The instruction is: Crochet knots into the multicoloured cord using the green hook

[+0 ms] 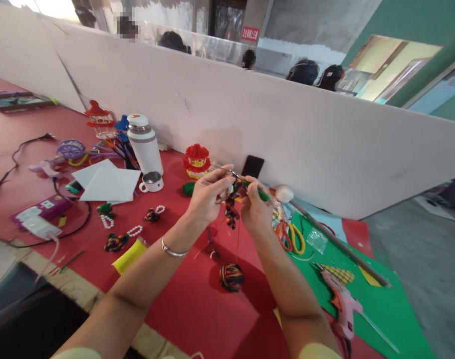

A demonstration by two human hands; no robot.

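Note:
My left hand (208, 197) is closed, its fingertips pinching a small dark multicoloured crochet piece (231, 213) that dangles between my hands. My right hand (258, 212) grips a crochet hook with a green handle (263, 196). The hook's metal tip meets the yarn at my left fingertips. A thin strand runs down towards a ball of variegated yarn (231, 277) on the red table (197, 304). Beyond my left hand stand a red and yellow pavilion-shaped craft (196, 158) and a bit of green yarn (189, 188).
A white thermos (145, 144) and its cup (151, 181) stand at left, near white paper (111, 184) and beaded yarn pieces (115, 243). On the green mat (384, 309) lie yellow-handled scissors (297, 238), a stick (336, 239) and a pink glue gun (341, 301). A phone (253, 166) leans on the partition.

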